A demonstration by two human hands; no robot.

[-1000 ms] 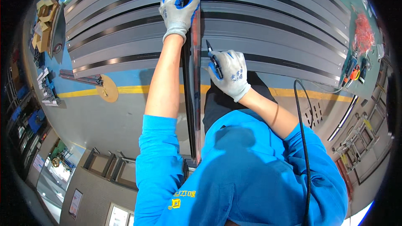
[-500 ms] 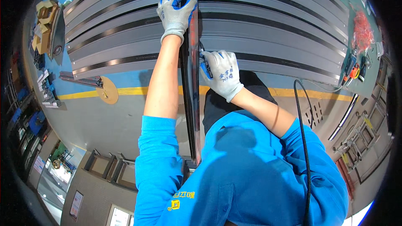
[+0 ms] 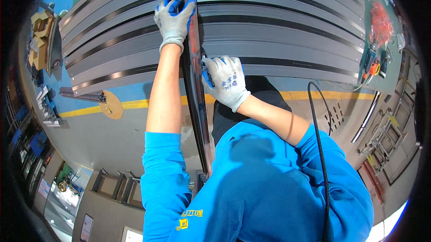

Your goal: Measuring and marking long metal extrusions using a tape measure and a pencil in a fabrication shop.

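Observation:
My left hand (image 3: 174,22), in a grey glove with blue fingertips, grips a long dark metal profile (image 3: 192,49) with a reddish strip along it. The thumb lies on its right side and the fingers curl over its left. The profile runs from the far edge of the view toward my body, across a row of grey metal slats (image 3: 274,35). Just right of the profile, my right hand (image 3: 226,80), gloved the same way, is closed around a small dark hand tool (image 3: 204,59). Its thin end points at the profile's side; most of the tool is hidden by the fingers.
A black cable (image 3: 319,139) hangs over my right side. Hand tools (image 3: 371,65) and red plastic scraps (image 3: 380,24) lie on the green surface at right. Cardboard boxes (image 3: 39,44), dark bars (image 3: 85,95) and a round tan disc (image 3: 111,105) are at left.
The profile and both hands have shifted left in the view, and the surroundings have shifted slightly left too. The profile leans a little more to the left. Both grips look the same.

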